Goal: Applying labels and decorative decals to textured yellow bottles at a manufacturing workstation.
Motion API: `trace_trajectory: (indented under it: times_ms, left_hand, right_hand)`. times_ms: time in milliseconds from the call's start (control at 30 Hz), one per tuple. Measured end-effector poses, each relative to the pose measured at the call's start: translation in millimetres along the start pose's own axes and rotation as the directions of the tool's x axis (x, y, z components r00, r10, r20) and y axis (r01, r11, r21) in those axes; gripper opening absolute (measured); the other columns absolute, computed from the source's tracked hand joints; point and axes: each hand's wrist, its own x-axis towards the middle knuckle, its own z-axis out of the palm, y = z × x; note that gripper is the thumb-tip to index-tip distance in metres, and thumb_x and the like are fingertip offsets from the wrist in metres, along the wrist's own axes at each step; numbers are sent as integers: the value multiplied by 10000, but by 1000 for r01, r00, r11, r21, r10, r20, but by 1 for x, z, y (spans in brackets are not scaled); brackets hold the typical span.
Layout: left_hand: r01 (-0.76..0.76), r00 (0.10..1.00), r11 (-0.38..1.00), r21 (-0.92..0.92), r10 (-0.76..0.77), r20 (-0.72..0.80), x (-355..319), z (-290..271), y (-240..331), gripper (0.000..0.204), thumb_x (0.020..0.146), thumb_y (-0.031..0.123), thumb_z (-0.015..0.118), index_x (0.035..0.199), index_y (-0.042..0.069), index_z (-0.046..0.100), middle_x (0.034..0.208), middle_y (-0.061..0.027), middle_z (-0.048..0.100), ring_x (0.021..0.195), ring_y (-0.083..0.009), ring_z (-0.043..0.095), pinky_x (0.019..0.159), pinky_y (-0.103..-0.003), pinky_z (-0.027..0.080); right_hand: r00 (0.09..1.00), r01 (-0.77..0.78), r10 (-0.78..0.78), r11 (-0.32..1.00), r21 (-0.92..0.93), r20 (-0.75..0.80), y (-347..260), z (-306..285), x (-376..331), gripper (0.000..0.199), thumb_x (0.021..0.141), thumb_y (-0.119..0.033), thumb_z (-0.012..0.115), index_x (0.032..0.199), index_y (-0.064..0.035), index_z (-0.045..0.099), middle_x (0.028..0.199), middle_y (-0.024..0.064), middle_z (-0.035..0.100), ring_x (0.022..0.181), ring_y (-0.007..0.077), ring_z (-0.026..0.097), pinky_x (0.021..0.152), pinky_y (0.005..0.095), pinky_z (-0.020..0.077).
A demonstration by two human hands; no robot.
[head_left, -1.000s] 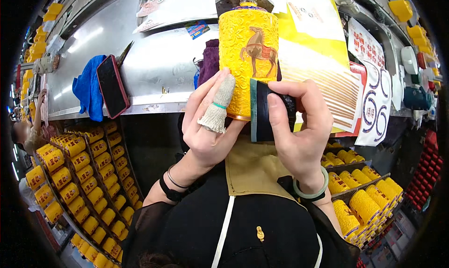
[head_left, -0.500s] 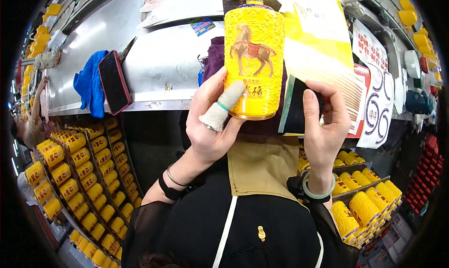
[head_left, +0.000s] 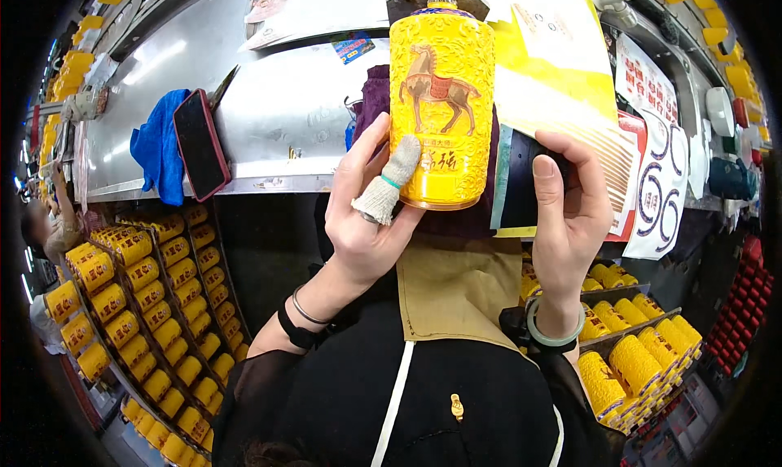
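A bright yellow embossed bottle (head_left: 444, 68) with a brown horse picture and a clear neck is tilted up before me. My left hand (head_left: 362, 186) is closed around its lower left side, supporting the base; a pale cloth finger cover (head_left: 395, 174) with a green band presses against the front. In my right hand (head_left: 574, 198), just right of the bottle, is a flat black pad (head_left: 521, 174) with a pale green edge. The thumb and fingers are bent about it, and its far part is hidden behind them. A small gap separates the pad from the bottle.
On the metal bench (head_left: 269, 141) are a red-cased phone (head_left: 201, 145), a blue cloth (head_left: 159, 145), a purple cloth (head_left: 375, 100) and printed sheets (head_left: 656, 186). Racks of yellow bottles (head_left: 155, 304) stand at left, more bottles (head_left: 635, 361) at right. Another person (head_left: 57, 222) is at far left.
The black pad has turned slightly in my right hand, its green edge shifting a little to the right. My left hand and the bottle have barely moved.
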Motion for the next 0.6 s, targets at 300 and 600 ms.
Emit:
trace_trajectory:
  times_ms: [300,600]
  left_hand:
    - [-53,997,979,196,40,72,8,-10,5,635,755,-39,848,1344,-87,616,1418,-210,612,1253,-288,629,1089,-390,487]
    - [109,991,989,-102,-116,-67,4,1,-1,909,694,43,922,1476,-69,471,1351,-187,611,1243,-294,622,1047,-382,522]
  right_hand:
    - [822,490,-377,851,-192,427,-38,-1,50,284,797,27,759,1077,-15,727,945,97,721,882,276,637,804,359,500]
    - [514,848,-666,490,-203,540,-24,1,34,338,718,-240,696,1051,-220,751,979,-59,668,844,145,582,792,312,453]
